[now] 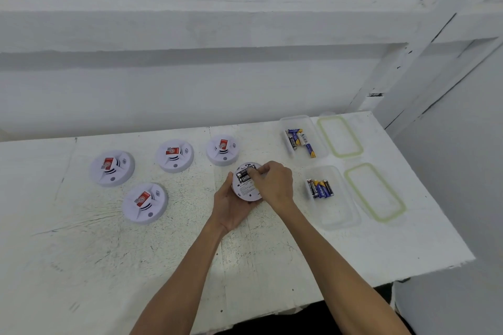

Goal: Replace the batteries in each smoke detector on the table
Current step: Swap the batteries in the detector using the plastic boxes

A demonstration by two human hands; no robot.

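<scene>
My left hand point(231, 205) cradles a white smoke detector point(245, 189) turned back side up, with black batteries point(244, 175) showing in its open compartment. My right hand point(272, 181) rests over the detector's right part, fingertips pinched on the batteries. Several more white detectors with red stickers lie face up on the table: one at the far left point(112, 168), one nearer point(145, 203), one at the back middle point(174, 155) and one just behind my hands point(222, 150).
Two clear plastic boxes stand to the right, the far box point(318, 155) and the near box point(340, 215), each with several blue and black batteries. Two green-rimmed lids point(340, 136) point(375, 192) lie beside them. The table's right edge point(435, 198) is close by.
</scene>
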